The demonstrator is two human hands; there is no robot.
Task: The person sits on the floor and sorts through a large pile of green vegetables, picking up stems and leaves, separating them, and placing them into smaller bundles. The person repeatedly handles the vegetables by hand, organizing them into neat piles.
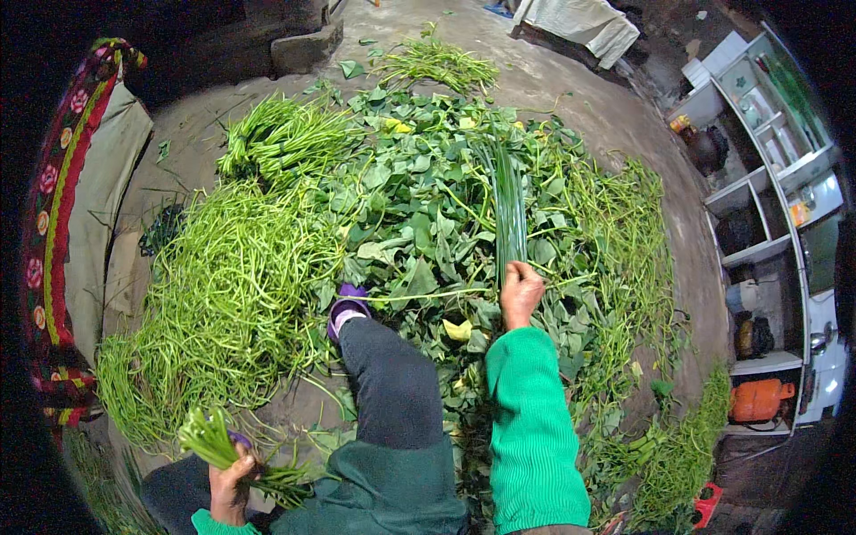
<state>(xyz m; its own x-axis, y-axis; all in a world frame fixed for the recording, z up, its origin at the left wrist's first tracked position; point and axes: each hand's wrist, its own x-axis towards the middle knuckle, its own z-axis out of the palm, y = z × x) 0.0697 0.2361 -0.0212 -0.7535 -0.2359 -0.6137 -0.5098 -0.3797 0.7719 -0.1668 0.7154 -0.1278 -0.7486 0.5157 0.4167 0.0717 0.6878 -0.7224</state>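
My left hand (232, 476), low at the left, is closed around a bunch of cut green stems (208, 438) held over my lap. My right hand (521, 291) grips the near end of long, narrow dark green blades (509, 207), which lie over the leaves. A broad heap of green leaves (414, 200) with some yellow ones spreads before me. Left of it is a large pile of loose pale green stems (234, 294). Bundled stems (287, 137) lie behind that pile. The far ends of the blades merge with the leaves.
A purple shoe (348, 307) stands between stems and leaves. More loose stems (438, 63) lie at the far end. At the right are a shelving cabinet (752, 247) and an orange gas cylinder (759, 400). A cloth with a floral border (100, 200) covers something at the left.
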